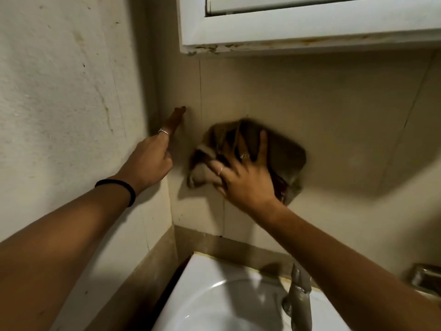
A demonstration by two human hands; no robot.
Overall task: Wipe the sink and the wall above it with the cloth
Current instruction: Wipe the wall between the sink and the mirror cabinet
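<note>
A brown and beige cloth point(284, 154) is bunched flat against the beige wall point(334, 120) above the sink. My right hand point(241, 177) presses on it with fingers spread; the cloth looks blurred. My left hand point(152, 158) is in the corner to the left, its index finger extended and touching the wall, the other fingers curled. It holds nothing. The white sink point(191, 283) sits at the bottom, with a metal tap point(298, 297) at its back edge.
A white cabinet point(310, 27) with chipped paint hangs above the wall patch. A rough white side wall point(59, 103) stands on the left. A metal soap holder point(424, 278) is fixed at the lower right.
</note>
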